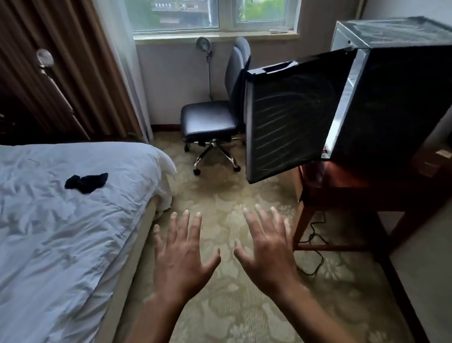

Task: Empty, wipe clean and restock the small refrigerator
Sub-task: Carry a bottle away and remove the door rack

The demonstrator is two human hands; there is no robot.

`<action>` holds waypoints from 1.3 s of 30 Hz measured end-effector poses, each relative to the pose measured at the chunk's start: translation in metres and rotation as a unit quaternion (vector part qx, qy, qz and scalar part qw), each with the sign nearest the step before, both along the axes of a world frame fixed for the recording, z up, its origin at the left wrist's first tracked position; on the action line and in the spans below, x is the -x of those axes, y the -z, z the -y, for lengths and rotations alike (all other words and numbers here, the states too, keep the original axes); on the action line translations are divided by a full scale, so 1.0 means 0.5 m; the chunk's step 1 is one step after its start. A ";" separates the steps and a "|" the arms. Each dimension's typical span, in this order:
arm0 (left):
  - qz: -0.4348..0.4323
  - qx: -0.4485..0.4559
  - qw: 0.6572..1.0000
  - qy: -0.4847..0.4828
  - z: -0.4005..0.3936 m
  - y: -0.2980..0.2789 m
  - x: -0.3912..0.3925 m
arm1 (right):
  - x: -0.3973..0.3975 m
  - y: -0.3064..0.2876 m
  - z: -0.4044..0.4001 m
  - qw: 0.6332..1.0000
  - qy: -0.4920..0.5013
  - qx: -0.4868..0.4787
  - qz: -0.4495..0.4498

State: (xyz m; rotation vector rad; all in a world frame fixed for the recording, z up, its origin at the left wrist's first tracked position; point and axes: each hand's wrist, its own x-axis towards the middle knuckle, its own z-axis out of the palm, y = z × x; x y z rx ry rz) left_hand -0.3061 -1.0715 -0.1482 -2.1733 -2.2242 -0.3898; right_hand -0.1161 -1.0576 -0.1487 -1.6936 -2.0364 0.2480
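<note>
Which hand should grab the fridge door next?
Probably the right hand. It hovers open nearer the small refrigerator, whose door hangs ajar on that side. The left hand, also open and empty, is closer to the bed.

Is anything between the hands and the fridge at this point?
Nothing visible. Both the left hand and right hand are spread over bare carpet, holding nothing. The fridge sits up right on a wooden table, its door swung open toward the chair.

A dark cloth lies on the white bed; an office chair stands under the window.
</note>
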 end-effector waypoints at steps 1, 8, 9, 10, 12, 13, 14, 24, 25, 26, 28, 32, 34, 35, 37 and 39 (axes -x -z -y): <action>0.007 0.007 1.000 -0.005 -0.027 0.005 0.011 | 0.011 0.005 -0.031 1.000 -0.005 0.007 0.001; 0.070 0.019 0.997 -0.026 -0.260 0.054 0.131 | 0.115 0.037 -0.272 1.000 0.001 0.010 -0.004; 0.074 0.010 0.997 -0.026 -0.302 0.058 0.153 | 0.135 0.041 -0.311 1.000 0.006 -0.002 -0.004; 0.074 0.006 0.997 -0.024 -0.345 0.061 0.175 | 0.155 0.044 -0.352 1.000 0.011 -0.011 -0.003; 0.064 0.011 0.998 -0.008 -0.430 0.063 0.218 | 0.200 0.050 -0.431 1.000 0.025 -0.012 0.000; 0.060 0.016 0.998 0.004 -0.471 0.061 0.240 | 0.224 0.049 -0.467 0.999 0.033 -0.006 -0.001; 0.058 0.021 0.998 0.015 -0.511 0.057 0.262 | 0.250 0.046 -0.502 0.999 0.041 0.000 -0.002; 0.041 0.005 0.990 0.133 -0.916 0.048 0.365 | 0.383 0.045 -0.822 0.989 0.144 -0.023 0.011; 0.039 0.003 0.989 0.145 -0.955 0.050 0.363 | 0.383 0.048 -0.854 0.988 0.155 -0.025 0.011; 0.033 0.006 0.987 0.156 -0.994 0.055 0.360 | 0.383 0.053 -0.889 0.986 0.166 -0.022 0.011; 0.022 0.009 0.984 0.176 -1.078 0.069 0.351 | 0.379 0.064 -0.966 0.982 0.190 -0.018 0.010; 0.002 0.002 0.977 0.215 -1.278 0.095 0.320 | 0.358 0.084 -1.149 0.973 0.225 -0.037 -0.020; -0.010 0.020 0.973 0.230 -1.368 0.096 0.300 | 0.337 0.091 -1.233 0.968 0.249 -0.025 -0.033; -0.012 0.031 0.970 0.242 -1.420 0.094 0.286 | 0.321 0.089 -1.279 0.961 0.271 -0.016 -0.044; -0.013 0.021 0.966 0.258 -1.479 0.087 0.267 | 0.302 0.085 -1.331 0.953 0.298 -0.023 -0.051; -0.015 0.008 0.958 0.286 -1.565 0.075 0.232 | 0.268 0.078 -1.401 0.943 0.327 -0.034 -0.057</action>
